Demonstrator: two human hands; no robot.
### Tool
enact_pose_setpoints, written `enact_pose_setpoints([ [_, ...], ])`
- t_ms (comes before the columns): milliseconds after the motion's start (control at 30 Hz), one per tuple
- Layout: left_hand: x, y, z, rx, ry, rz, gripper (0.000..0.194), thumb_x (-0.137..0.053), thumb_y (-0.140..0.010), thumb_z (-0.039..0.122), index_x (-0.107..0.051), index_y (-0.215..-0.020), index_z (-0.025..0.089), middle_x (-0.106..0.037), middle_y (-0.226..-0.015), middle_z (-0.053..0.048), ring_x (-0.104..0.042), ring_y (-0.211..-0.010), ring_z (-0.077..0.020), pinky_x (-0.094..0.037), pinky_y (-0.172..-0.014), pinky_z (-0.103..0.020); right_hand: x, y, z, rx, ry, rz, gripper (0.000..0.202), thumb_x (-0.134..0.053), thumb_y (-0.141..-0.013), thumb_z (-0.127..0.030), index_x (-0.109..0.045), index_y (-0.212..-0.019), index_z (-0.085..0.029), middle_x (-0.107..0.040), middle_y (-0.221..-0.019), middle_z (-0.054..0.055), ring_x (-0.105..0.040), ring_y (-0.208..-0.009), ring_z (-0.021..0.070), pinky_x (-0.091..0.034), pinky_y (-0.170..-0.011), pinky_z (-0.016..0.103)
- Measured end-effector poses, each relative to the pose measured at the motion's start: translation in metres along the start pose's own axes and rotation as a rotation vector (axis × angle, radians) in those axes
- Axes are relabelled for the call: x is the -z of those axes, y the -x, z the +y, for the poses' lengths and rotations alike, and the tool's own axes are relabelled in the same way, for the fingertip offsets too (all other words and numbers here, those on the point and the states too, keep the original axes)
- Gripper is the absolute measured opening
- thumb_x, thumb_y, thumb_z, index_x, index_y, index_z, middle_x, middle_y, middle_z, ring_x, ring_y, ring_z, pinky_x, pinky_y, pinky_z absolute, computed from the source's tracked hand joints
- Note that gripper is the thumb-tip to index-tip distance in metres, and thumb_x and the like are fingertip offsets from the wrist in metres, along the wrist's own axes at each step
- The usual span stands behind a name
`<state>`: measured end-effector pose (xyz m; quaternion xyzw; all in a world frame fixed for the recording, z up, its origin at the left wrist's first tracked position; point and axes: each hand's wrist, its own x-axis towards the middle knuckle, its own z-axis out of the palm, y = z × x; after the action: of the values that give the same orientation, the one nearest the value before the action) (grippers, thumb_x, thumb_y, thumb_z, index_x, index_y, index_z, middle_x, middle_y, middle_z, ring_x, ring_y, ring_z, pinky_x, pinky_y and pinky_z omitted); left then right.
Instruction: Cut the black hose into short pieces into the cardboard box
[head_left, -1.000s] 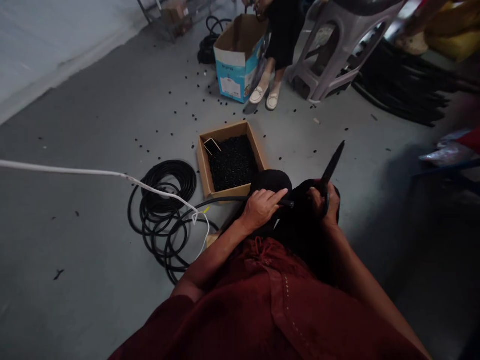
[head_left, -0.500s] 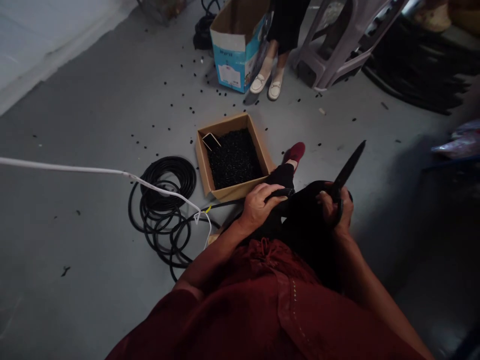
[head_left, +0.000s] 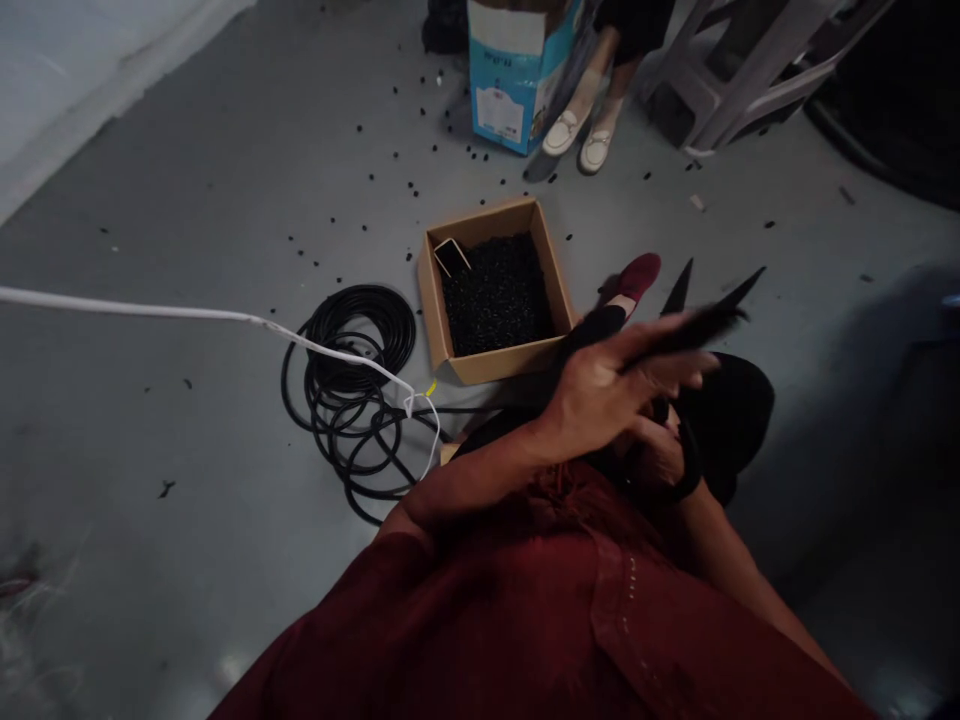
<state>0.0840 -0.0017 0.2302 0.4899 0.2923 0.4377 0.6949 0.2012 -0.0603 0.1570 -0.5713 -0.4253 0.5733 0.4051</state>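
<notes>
My left hand [head_left: 615,385] reaches across to the right and holds a black strip [head_left: 686,335], blurred, with its fingers along it. Just behind and below it, my right hand [head_left: 664,450] is closed on black scissors [head_left: 679,290], whose blades are spread apart and point up and away. The strip lies over or beside the blades; whether they touch cannot be made out. An open cardboard box [head_left: 499,367] full of small black pieces [head_left: 495,300] stands on the floor in front, with a small rectangular container [head_left: 452,257] in its left back corner.
Coiled black tubing [head_left: 360,330] and a white cord [head_left: 322,350] lie left of the box. Farther back stand a blue and white carton [head_left: 502,85], a person's feet in white shoes [head_left: 596,150] and a grey stool [head_left: 705,105]. Black bits dot the floor.
My left hand has moved right, up to the scissors, with the black strip. The scissors have opened, and my right hand is now partly behind the left. The view has shifted slightly.
</notes>
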Motion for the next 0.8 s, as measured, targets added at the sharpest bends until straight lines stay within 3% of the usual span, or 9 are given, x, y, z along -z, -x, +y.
enact_pose_setpoints([
  [167,0.029,-0.015,0.015,0.103,0.148,0.147,0.056,-0.028,-0.101,0.060,-0.059,-0.133,0.024,-0.069,-0.104,-0.004,-0.067,-0.084,-0.0109,-0.052,-0.066,-0.022,-0.019,-0.003,-0.007,0.009,-0.259,0.038,0.049,-0.074,-0.069,-0.038,-0.054,-0.113,-0.029,-0.065,-0.100,0.004,-0.067,-0.089,0.0257,-0.055,-0.071,0.040],
  [333,0.044,-0.033,0.027,0.158,0.144,0.262,0.064,-0.009,-0.106,0.045,-0.061,-0.133,0.020,-0.069,-0.108,-0.003,-0.068,-0.087,-0.0083,-0.043,-0.059,-0.016,-0.034,-0.004,-0.010,-0.045,-0.249,-0.074,0.054,-0.076,-0.071,-0.042,-0.052,-0.117,-0.029,-0.068,-0.098,0.005,-0.068,-0.092,0.0278,-0.056,-0.072,0.042],
  [433,0.051,-0.042,0.025,0.217,0.134,0.345,0.067,-0.004,-0.104,0.041,-0.064,-0.130,0.023,-0.068,-0.113,0.001,-0.067,-0.095,-0.0096,-0.042,-0.062,-0.018,-0.040,-0.009,-0.007,-0.071,-0.200,-0.077,0.053,-0.077,-0.072,-0.043,-0.051,-0.116,-0.028,-0.068,-0.098,0.005,-0.068,-0.093,0.0267,-0.056,-0.076,0.042],
  [600,0.064,-0.049,-0.009,0.264,0.188,0.410,0.049,-0.023,-0.105,0.041,-0.065,-0.128,0.027,-0.068,-0.115,0.003,-0.065,-0.101,-0.0117,-0.046,-0.069,-0.021,-0.044,-0.033,0.006,-0.136,-0.198,0.014,0.048,-0.075,-0.075,-0.040,-0.051,-0.115,-0.029,-0.066,-0.094,0.003,-0.067,-0.089,0.0248,-0.056,-0.075,0.040],
  [700,0.070,-0.048,-0.033,0.262,0.274,0.409,0.034,-0.049,-0.099,0.038,-0.062,-0.130,0.028,-0.069,-0.104,0.000,-0.064,-0.085,-0.0084,-0.047,-0.065,-0.019,-0.049,-0.051,0.015,-0.155,-0.276,0.121,0.045,-0.076,-0.073,-0.038,-0.053,-0.111,-0.028,-0.063,-0.092,0.000,-0.066,-0.085,0.0211,-0.056,-0.074,0.036],
  [800,0.078,-0.048,-0.039,0.258,0.304,0.425,0.035,-0.060,-0.094,0.034,-0.063,-0.128,0.026,-0.065,-0.088,0.002,-0.056,-0.066,-0.0045,-0.045,-0.056,-0.015,-0.059,-0.062,0.020,-0.175,-0.350,0.187,0.047,-0.078,-0.070,-0.039,-0.055,-0.109,-0.027,-0.063,-0.088,-0.002,-0.065,-0.079,0.0174,-0.055,-0.076,0.033],
])
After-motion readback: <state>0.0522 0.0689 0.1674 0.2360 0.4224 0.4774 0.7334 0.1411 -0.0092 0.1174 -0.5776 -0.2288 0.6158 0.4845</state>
